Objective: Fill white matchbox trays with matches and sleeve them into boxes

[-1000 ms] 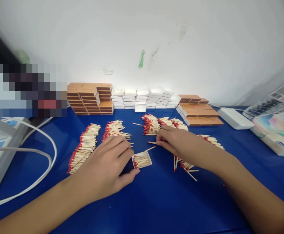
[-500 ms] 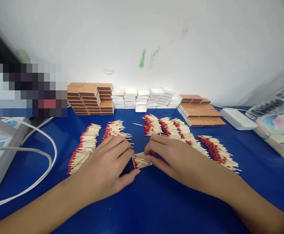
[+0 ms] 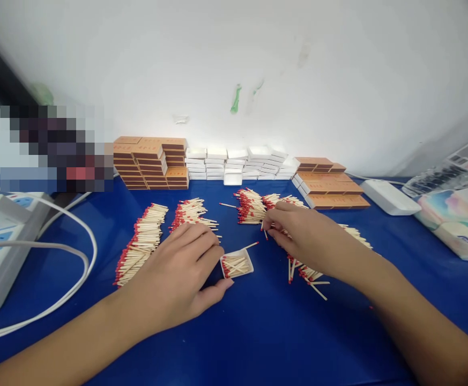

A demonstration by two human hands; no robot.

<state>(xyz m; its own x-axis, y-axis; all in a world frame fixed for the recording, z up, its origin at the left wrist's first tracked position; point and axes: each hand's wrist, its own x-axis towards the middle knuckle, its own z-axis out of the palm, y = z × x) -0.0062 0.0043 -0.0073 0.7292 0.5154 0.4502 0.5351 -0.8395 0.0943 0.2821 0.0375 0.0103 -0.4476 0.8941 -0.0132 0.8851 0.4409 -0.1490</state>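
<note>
A small white matchbox tray (image 3: 251, 261) lies on the blue table with red-tipped matches (image 3: 236, 265) inside. My left hand (image 3: 187, 262) holds the tray's left end, thumb at the near corner and fingers at the far one. Further right and back, my right hand (image 3: 310, 230) has its thumb and fingertips pinched around a few matches (image 3: 265, 231) beside the middle match piles (image 3: 251, 206). One loose match (image 3: 252, 244) lies just behind the tray. Several scattered matches (image 3: 310, 274) show under my right hand, which hides part of the piles.
Brown matchbox stacks stand at the back left (image 3: 149, 161) and back right (image 3: 330, 187), with white trays (image 3: 234, 161) between. Match rows (image 3: 143, 236) lie at left. A power strip (image 3: 0, 241) with white cables, a white box (image 3: 392, 197) and a tissue pack (image 3: 451, 220) flank the table.
My right hand has moved from the tray back and right to the match piles, and matches there are now scattered. A loose match now shows behind the tray. My left hand has barely moved.
</note>
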